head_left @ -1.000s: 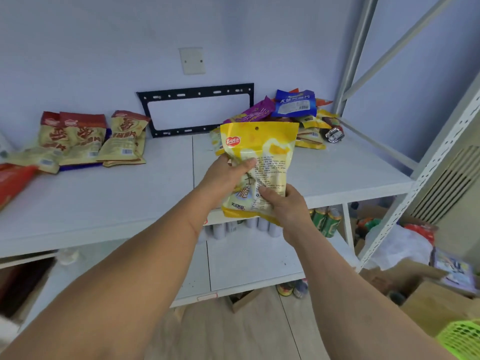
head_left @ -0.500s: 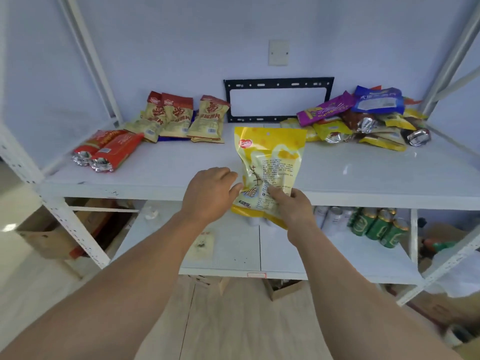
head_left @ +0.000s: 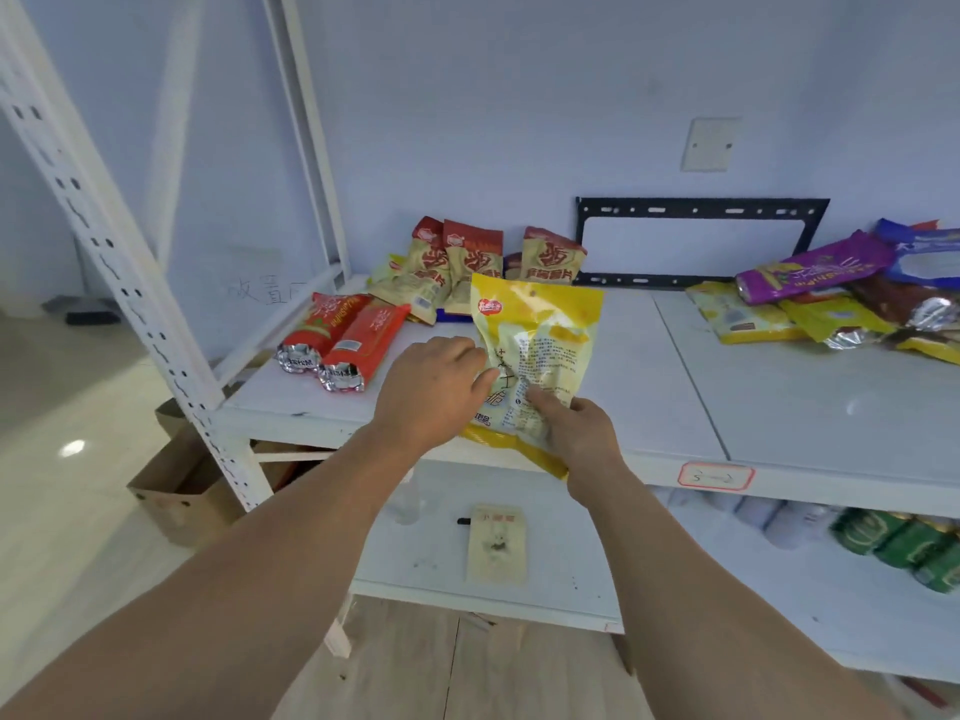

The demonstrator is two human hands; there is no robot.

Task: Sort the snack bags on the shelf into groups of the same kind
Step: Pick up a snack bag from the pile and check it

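I hold a yellow snack bag [head_left: 540,340] upright above the front edge of the white shelf [head_left: 779,407]. My right hand [head_left: 576,433] pinches its lower right part. My left hand [head_left: 436,387] grips its left edge with curled fingers. On the shelf's left lie two red bags [head_left: 345,337] side by side. Behind them lean several tan-and-red bags [head_left: 467,262] against the wall. At the right a mixed heap holds a purple bag [head_left: 815,265], yellow bags [head_left: 748,317] and a blue bag [head_left: 924,252].
A black metal frame [head_left: 701,207] leans on the wall behind the shelf. White perforated uprights [head_left: 130,283] stand at the left. The lower shelf carries a paper card [head_left: 496,548] and green cans [head_left: 904,543]. A cardboard box [head_left: 182,491] sits on the floor at left.
My view has swung left, bringing the red and tan bag groups toward the middle. The yellow bag has travelled left along the shelf front in both hands.
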